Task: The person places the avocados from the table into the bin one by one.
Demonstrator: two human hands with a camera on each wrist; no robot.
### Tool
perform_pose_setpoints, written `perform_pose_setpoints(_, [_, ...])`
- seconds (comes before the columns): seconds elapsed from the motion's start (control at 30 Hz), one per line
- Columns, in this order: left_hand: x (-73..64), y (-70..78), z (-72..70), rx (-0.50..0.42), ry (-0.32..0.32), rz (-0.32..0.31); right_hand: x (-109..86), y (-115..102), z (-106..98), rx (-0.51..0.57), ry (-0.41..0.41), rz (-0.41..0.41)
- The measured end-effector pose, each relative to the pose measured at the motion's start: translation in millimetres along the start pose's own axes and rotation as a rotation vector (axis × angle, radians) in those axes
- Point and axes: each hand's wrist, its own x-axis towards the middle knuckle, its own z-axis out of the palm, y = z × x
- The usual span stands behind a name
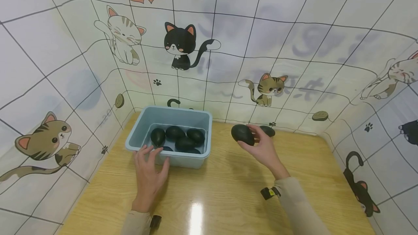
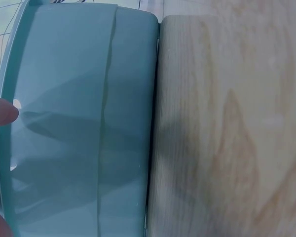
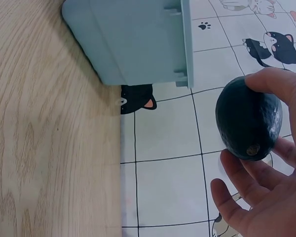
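Note:
My right hand (image 1: 261, 148) holds a dark avocado (image 1: 242, 134) above the table, thumb on one side and fingers on the other. In the right wrist view the same avocado (image 3: 249, 118) shows its stem scar. A second avocado (image 1: 268, 131) lies behind that hand, partly covered by it. My left hand (image 1: 150, 171) is at the front rim of a light blue plastic bin (image 1: 187, 161), its fingers loosely bent and spread over the edge. Inside the bin lie several avocados (image 1: 185, 143); the front wall hides some of them partly.
The bin stands on a wooden table (image 1: 222, 191), toward the back left. Behind and on both sides rise walls (image 1: 228, 46) covered with a cat-patterned grid sheet. Small dark devices (image 1: 268, 193) are strapped at the wrists.

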Motion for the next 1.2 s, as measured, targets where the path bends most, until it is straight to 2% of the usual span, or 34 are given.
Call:
perform_pose_setpoints(0.33, [0.8,0.7,-0.7,0.008,-0.012,-0.002,2.7,-12.4,9.9,-0.011,-0.044,-0.032])
perform_pose_setpoints(0.67, [0.7,-0.7,0.1,0.009,-0.005,0.001,1.4,-23.2,19.2,-0.019,-0.08,-0.106])
perform_pose_setpoints(1.2, [0.8,-1.8,-0.6,0.009,-0.008,0.011,2.4,-28.9,24.6,-0.016,-0.132,-0.13])
